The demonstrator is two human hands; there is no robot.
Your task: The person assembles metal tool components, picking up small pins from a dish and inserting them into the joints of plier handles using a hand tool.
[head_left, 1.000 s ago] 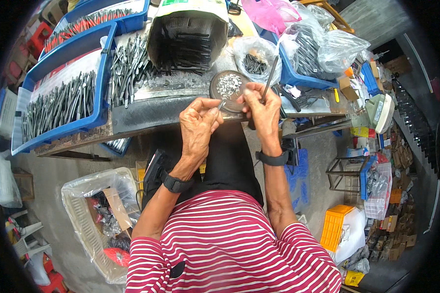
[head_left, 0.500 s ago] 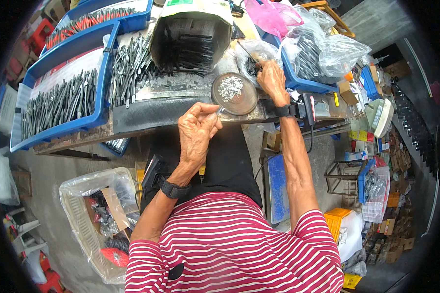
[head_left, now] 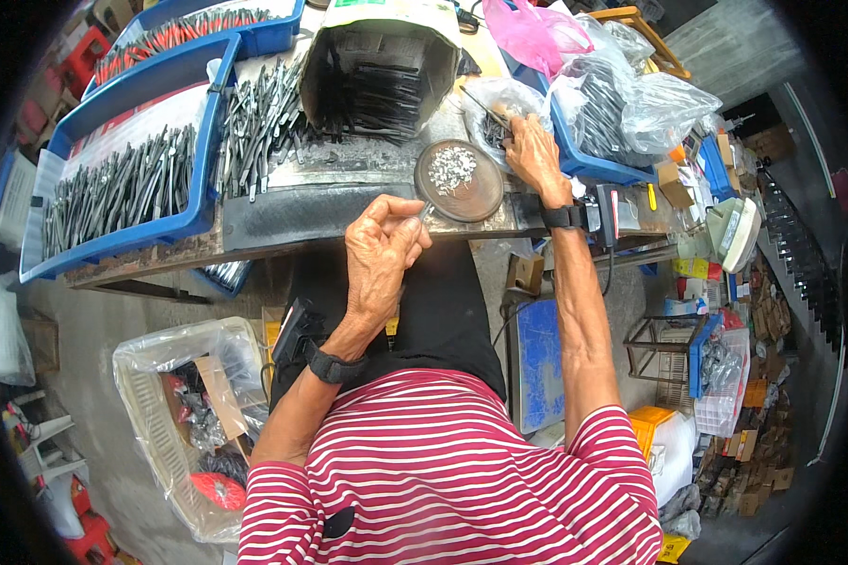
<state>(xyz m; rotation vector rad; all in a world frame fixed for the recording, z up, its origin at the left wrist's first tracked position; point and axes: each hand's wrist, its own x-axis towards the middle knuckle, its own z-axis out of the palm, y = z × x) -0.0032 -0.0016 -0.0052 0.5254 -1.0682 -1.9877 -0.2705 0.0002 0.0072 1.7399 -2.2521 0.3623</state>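
Note:
My left hand (head_left: 386,247) is closed in front of the table edge. Its thumb and forefinger pinch a small shiny metal piece (head_left: 426,212), beside the rim of a round brownish dish (head_left: 476,201). Small white and silvery bits (head_left: 452,169) are heaped in that dish. Farther right, my right hand (head_left: 535,155) reaches over a clear plastic bag (head_left: 511,97) containing dark pieces. Its fingers are closed on a thin dark rod (head_left: 483,105) that slants up to the left; the fingertips are partly hidden.
Blue trays (head_left: 203,202) of slim black pieces stand at left. Loose black pieces (head_left: 259,122) lie beside an open bag (head_left: 433,47) full of more. Another blue tray (head_left: 589,168) with plastic bags is at right. A lined basket (head_left: 146,414) sits on the floor.
My right hand has shifted slightly right and down at the clear bag. The left hand keeps its pinch nearly in place. The whole view has shifted slightly.

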